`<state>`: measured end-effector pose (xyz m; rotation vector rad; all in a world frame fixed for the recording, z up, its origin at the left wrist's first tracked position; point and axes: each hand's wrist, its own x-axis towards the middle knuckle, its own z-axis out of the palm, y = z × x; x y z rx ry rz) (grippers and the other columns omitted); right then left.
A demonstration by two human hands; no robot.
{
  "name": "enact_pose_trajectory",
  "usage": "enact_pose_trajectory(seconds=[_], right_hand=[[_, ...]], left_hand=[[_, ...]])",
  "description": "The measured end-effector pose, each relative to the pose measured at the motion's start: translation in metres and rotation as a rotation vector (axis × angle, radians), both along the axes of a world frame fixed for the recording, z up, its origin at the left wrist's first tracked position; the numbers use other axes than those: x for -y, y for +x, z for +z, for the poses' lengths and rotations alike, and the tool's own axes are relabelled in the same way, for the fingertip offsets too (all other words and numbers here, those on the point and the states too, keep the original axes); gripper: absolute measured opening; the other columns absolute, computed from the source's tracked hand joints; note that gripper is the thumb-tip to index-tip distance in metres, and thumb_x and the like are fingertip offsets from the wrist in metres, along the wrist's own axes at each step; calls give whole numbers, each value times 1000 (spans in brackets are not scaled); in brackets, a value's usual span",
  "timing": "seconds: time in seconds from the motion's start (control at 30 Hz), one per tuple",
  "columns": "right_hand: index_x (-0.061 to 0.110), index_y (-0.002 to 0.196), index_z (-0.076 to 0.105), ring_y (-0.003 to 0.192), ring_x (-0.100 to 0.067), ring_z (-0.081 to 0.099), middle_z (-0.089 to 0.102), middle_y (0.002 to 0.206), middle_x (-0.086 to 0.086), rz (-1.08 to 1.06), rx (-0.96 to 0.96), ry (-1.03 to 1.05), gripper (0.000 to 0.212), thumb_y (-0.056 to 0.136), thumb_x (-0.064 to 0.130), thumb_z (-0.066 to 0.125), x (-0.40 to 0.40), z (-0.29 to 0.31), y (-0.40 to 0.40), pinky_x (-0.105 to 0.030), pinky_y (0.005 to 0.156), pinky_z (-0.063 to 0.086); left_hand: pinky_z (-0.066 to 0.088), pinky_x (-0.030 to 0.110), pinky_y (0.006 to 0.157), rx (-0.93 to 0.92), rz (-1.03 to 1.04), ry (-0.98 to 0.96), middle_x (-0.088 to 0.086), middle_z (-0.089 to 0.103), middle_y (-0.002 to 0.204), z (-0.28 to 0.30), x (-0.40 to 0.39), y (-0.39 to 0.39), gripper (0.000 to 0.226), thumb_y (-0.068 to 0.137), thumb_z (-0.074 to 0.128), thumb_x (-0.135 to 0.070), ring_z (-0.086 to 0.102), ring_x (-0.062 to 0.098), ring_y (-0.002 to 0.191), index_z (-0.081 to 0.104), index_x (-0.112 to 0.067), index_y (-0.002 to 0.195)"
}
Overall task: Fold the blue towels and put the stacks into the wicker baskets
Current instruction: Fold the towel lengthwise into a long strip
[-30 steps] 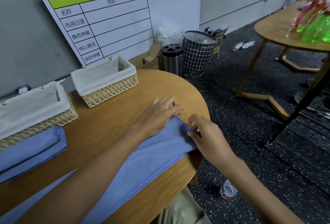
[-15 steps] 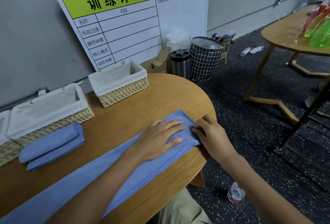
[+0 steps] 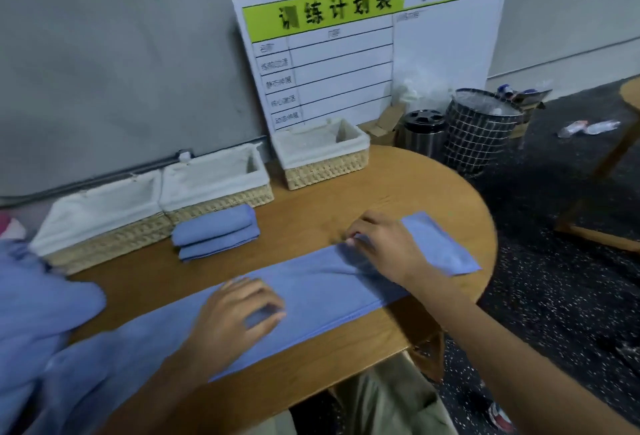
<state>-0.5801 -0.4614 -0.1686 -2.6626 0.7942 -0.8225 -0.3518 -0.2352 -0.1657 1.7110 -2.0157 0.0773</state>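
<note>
Towel in work: the long blue towel strip [image 3: 311,282] lies flat across the wooden table [image 3: 408,188], running from 7 o'clock up to 2 o'clock, its right end close to the table's rounded edge.
Your left hand [image 3: 232,317]: rests on the strip near the middle of the view, fingers loosely bent and pressing the cloth; it does not appear to grip anything.
Your right hand [image 3: 384,244]: lies across the strip at 1 o'clock, fingertips curled at the far long edge. It looks like a pinch on that edge, but motion blur keeps this from being certain.
Folded stack [image 3: 214,232]: two folded blue towels sit at 10 o'clock, just in front of the middle wicker basket [image 3: 214,181], not yet inside.
Other baskets: a left wicker basket [image 3: 100,216] touches the middle one; a right wicker basket [image 3: 322,154] stands apart at 12 o'clock. All three look unfilled.
Loose pile [image 3: 38,299]: more blue cloth bunched at 9 o'clock.
Risk, slipping: if you lift the right end while your left hand only presses lightly, the strip may drag and the layers skew.
Risk, edge: the right end lies near the rim; a careless pull could send it over.
Risk, stack: a wide sweep of the cloth could nudge the folded stack.
</note>
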Motion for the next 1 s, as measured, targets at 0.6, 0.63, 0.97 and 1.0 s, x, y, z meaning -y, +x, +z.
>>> enact_pose_trajectory(seconds=[0.6,0.63,0.97,1.0], right_hand=[[29,103,69,96,-25,57,62,110,7,50,-59,71,16,90,39,69,10,-29,23,-47,81,50],[29,104,69,96,-26,57,62,110,6,49,-67,79,17,90,39,69,10,-28,22,-46,81,50],[28,114,72,113,-18,54,59,118,6,173,-163,223,26,90,37,70,27,-16,14,-31,97,40],[29,115,71,114,-17,54,59,119,7,183,-169,237,26,90,37,71,28,-16,14,-32,98,42]], left_hand=[[47,33,82,-122,99,92,-22,56,97,-18,-75,30,25,96,56,-59,57,2,92,65,-37,87],[46,31,81,-80,90,89,-22,55,97,-18,-75,30,25,94,57,-61,56,1,92,65,-38,89],[43,28,80,-136,86,82,-25,59,90,-21,-78,34,22,96,56,-58,57,-1,86,61,-42,81],[40,24,79,-86,85,89,-27,56,88,-20,-78,33,25,97,51,-59,55,-3,85,59,-40,81]])
